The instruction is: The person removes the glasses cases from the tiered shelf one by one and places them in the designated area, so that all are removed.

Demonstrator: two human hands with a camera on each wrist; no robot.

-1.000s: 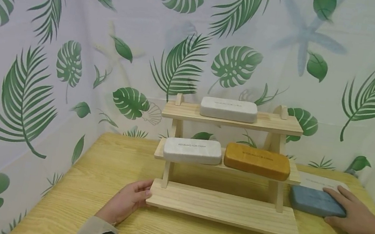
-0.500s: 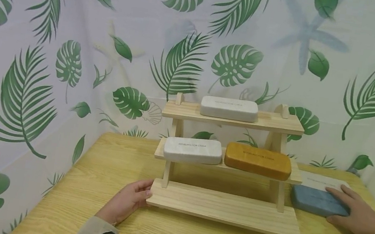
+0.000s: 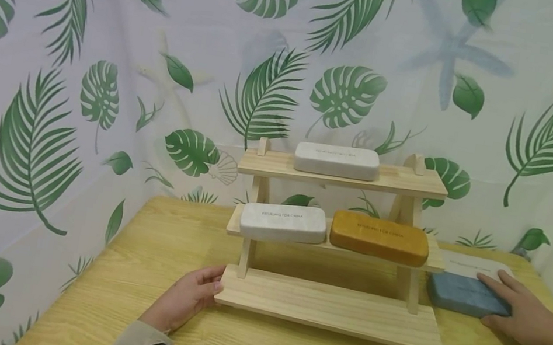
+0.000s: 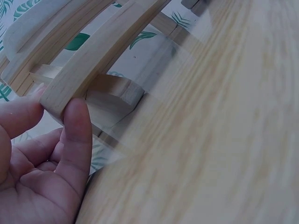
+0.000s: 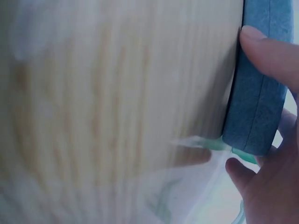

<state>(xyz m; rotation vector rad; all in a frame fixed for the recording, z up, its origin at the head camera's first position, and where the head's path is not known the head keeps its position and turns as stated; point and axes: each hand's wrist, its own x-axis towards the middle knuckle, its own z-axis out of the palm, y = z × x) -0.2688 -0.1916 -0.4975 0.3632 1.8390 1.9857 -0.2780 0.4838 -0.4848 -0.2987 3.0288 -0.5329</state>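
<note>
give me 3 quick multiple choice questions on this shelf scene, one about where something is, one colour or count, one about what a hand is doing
1. Where does the orange-brown case lie?
A. top shelf
B. middle shelf, right of a white case
C. on the table

2. How many cases sit on the wooden rack?
A. three
B. one
C. five

3. What is the right hand doing?
A. hanging idle in the air
B. gripping the top shelf
C. holding the blue case on the table

Answers:
1. B, it sits beside the white case on the middle board.
2. A, one white case on the top shelf plus two on the middle; the bottom board is bare.
3. C, its thumb and fingers close on the blue case's sides in the right wrist view, while the left hand touches the bottom board's end.
</note>
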